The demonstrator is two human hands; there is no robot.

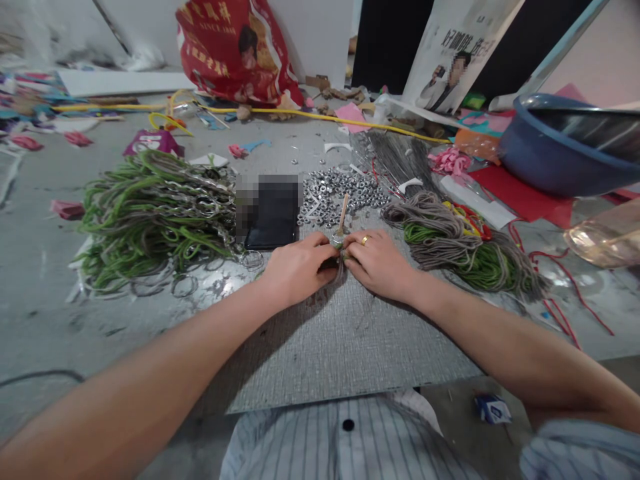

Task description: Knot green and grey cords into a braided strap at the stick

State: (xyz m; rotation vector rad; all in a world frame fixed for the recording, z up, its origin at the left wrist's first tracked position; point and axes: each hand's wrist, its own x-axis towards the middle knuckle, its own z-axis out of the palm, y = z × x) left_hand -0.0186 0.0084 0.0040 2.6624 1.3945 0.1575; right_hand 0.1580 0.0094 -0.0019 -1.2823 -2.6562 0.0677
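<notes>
My left hand (303, 268) and my right hand (379, 264) meet over the table's middle, fingertips pinched close together. Between them a short bit of grey-green cord (341, 272) shows, mostly covered by the fingers. Just beyond the fingertips is a small metal ring (338, 238), with a thin wooden stick (343, 212) standing upright beside it. A gold ring sits on a finger of my right hand. Behind both hands lies a spread pile of small metal nuts (345, 190).
Left lies a heap of green and grey cords with chains (150, 220), next to a dark phone (274, 213). On the right are bundled cords (465, 247), loose grey strands (400, 157) and a blue basin (565, 147). A red bag (235, 53) stands behind a yellow cable (320, 116).
</notes>
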